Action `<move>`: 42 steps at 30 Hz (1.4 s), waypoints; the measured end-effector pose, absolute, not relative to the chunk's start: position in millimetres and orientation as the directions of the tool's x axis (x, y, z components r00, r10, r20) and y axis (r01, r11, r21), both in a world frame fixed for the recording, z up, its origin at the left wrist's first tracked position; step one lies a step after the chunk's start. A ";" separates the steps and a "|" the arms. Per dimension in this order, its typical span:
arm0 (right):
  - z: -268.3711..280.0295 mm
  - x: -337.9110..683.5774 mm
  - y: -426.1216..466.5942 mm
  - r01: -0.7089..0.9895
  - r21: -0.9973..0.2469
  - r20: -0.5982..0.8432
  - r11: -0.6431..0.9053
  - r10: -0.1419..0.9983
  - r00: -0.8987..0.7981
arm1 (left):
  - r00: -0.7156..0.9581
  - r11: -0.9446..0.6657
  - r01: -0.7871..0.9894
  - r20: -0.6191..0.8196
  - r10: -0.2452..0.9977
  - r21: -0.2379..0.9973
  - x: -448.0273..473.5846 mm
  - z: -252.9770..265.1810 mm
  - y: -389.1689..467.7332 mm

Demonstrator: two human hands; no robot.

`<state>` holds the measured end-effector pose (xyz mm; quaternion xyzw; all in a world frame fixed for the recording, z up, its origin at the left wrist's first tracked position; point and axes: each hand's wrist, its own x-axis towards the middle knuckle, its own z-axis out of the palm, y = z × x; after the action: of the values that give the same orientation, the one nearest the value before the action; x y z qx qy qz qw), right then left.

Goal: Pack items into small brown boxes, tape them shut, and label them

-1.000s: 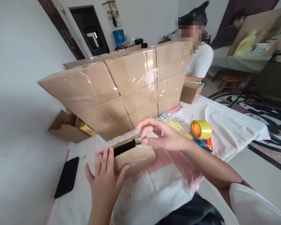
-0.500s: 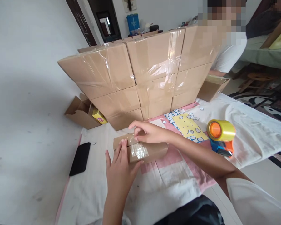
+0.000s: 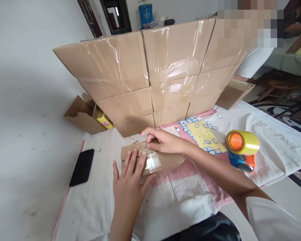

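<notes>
A small brown cardboard box (image 3: 171, 161) lies on the cloth in front of me. Clear packing tape (image 3: 153, 162) runs across its top seam and shines in the light. My left hand (image 3: 130, 177) rests on the box's left part, fingers spread and stretched out over the top. At the far side of the tape, my right hand (image 3: 159, 140) has its thumb and fingers curled together against the box top. Whatever may be between those fingertips is hidden. To the right stands a tape dispenser (image 3: 242, 161) with a yellow tape roll (image 3: 251, 143).
A wall of stacked, taped cartons (image 3: 173, 67) rises behind the box. An open carton (image 3: 81, 112) and a yellow packet (image 3: 104, 120) sit at its left, a black phone (image 3: 82, 167) nearer. Another box (image 3: 232, 95) stands at the right, beside a person in a white sleeve (image 3: 256, 62).
My view has shifted a little. My left fingers lie slightly further apart on the box, and the right hand has moved slightly right along with the tape. The tape patch looks smoother.
</notes>
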<state>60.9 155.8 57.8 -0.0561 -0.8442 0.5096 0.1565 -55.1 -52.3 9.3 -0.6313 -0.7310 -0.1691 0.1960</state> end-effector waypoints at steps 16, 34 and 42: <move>59.7 54.3 160.1 0.242 -0.666 0.260 0.706 0.523 -0.812 | -0.060 0.109 0.992 0.506 0.860 -0.068 -55.2 14.2 -52.3; 31.4 114.2 156.2 0.259 -0.779 0.350 0.571 0.739 -0.575 | 0.137 -0.094 0.990 0.527 0.839 -0.108 -55.2 17.2 -42.2; -62.0 164.5 145.5 0.286 -0.913 0.136 0.290 0.879 -0.457 | 0.322 -0.486 0.823 0.462 0.826 0.295 24.0 36.7 -4.3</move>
<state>164.5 145.5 -62.0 -0.3989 -0.7301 0.4423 0.3350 24.0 -4.3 36.7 -0.8131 -0.5069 -0.2861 -0.0028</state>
